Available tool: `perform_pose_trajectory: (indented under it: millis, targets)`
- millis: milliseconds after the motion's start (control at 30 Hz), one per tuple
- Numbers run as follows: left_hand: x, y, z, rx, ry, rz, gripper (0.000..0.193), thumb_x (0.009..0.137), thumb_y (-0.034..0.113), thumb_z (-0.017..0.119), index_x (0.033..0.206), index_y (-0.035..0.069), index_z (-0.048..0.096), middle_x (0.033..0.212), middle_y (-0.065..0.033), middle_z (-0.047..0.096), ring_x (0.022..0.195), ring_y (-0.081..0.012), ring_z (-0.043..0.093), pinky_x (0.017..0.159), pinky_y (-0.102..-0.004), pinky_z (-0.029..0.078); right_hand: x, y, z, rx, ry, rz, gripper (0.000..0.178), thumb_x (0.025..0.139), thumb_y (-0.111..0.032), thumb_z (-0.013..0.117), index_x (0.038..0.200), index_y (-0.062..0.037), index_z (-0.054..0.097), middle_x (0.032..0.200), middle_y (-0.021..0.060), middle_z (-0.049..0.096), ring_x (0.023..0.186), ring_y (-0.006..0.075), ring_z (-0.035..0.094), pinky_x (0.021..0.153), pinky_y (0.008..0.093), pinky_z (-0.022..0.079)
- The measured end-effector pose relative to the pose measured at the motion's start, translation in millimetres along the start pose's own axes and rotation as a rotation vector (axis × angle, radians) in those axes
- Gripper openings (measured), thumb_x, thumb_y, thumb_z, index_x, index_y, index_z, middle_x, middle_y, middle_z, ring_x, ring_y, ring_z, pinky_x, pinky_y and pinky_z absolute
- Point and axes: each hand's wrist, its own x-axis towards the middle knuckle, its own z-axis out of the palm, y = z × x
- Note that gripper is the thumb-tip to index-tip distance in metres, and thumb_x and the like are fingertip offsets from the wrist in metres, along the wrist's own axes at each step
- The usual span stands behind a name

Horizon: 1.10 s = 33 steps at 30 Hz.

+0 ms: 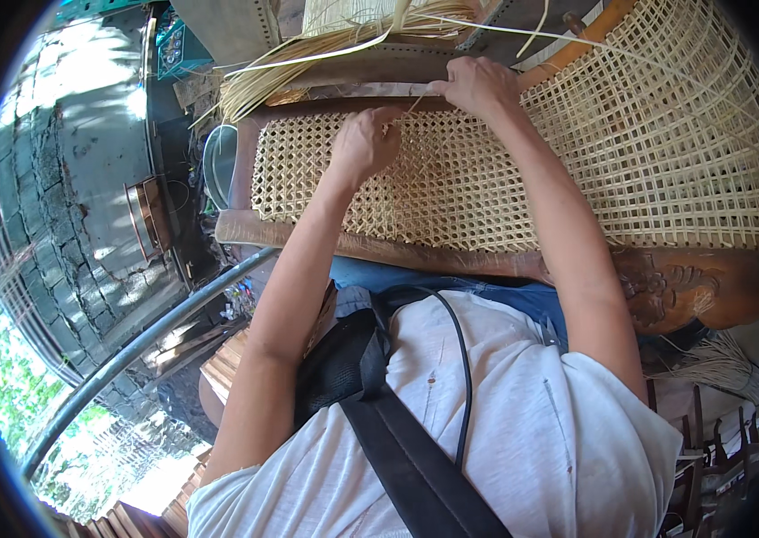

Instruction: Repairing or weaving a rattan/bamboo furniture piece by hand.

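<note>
A woven cane panel (460,184) in a carved wooden frame (263,229) lies across my lap. It has a tight open-hole weave on the left and a looser lattice curving up on the right. Over the far left part of the panel, my left hand (366,143) is closed with its fingers curled; what they hold is hidden. Beyond the frame's far rail, my right hand (482,88) pinches a thin cane strand (415,103), which slants down toward my left fingers.
A bundle of loose cane strands (272,79) lies past the far rail, with one long strand (523,29) stretching rightward. At the left are a pale bucket (219,166), a metal pipe (146,339) and a block wall (74,233). More cane (724,366) lies at the lower right.
</note>
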Motion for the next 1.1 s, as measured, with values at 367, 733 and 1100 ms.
perform_pose_trajectory:
  millis: [367,733,1100]
  targets:
    - [-13.5,-16.1,-14.6,-0.244,-0.049,-0.509,0.033,0.078,0.035,0.074,0.086,0.004,0.076,0.074,-0.0141,0.072,0.067,-0.0196,0.068,0.066,-0.0341,0.054,-16.1,-44.0,34.6,0.04,-0.234,-0.2,0.036,0.081,-0.042,0.072,0.087,-0.0067,0.072,0.087,0.0131,0.073,0.085,0.0304,0.071,0.074,0.0428,0.054]
    - [-11.2,-17.5,-21.3,-0.077,-0.088,-0.549,0.03,0.074,0.031,0.069,0.081,0.003,0.076,0.066,-0.0111,0.07,0.065,-0.0184,0.069,0.07,-0.032,0.056,-23.2,-73.7,38.2,-0.096,-0.265,-0.318,0.024,0.084,-0.006,0.055,0.101,-0.0025,0.072,0.105,0.0138,0.072,0.098,0.025,0.069,0.088,0.0385,0.053]
    - [-1.4,-12.3,-1.9,0.138,-0.098,-0.444,0.036,0.076,0.039,0.07,0.088,0.005,0.073,0.087,-0.0209,0.071,0.084,-0.0328,0.07,0.079,-0.0417,0.055,-4.7,-54.9,43.6,0.018,-0.327,-0.181,0.028,0.081,-0.024,0.065,0.1,-0.005,0.073,0.107,0.0151,0.071,0.104,0.0305,0.067,0.09,0.0431,0.051]
